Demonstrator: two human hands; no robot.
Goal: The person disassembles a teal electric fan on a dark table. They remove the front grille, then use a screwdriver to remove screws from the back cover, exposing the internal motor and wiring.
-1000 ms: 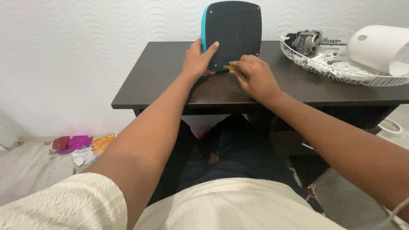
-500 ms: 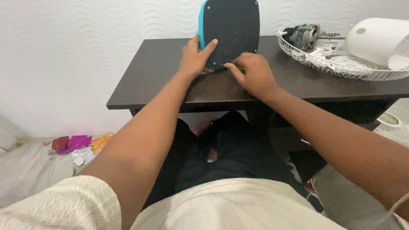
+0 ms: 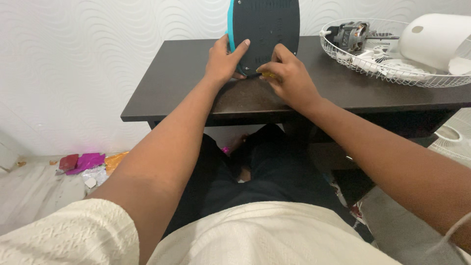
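I had the flat black base with the teal rim (image 3: 265,29) stood up on its edge at the back of the dark table (image 3: 176,83), its ribbed underside turned toward me and its top cut off by the upper border of the view. As far as I could judge, the work on it was at an early or middle stage: the panel was still whole and seated in its rim, nothing had come off it, and I saw no loose screws lying on the table near it, so whatever fastened the underside seemed still to be dealt with. My left hand (image 3: 224,61) was wrapped around the lower left edge of the base, thumb laid up across the black face and the other fingers behind the teal rim, holding it upright. My right hand (image 3: 289,76) was curled closed around a small tool with a yellow handle (image 3: 268,75), of which only a bit showed between my fingers; its tip was pressed to the lower edge of the base, though I could not tell exactly what it met there. Off to my right on the same table sat a white wire fan guard (image 3: 392,73) holding a bare motor (image 3: 352,35) and a white housing (image 3: 434,41), well apart from both hands.
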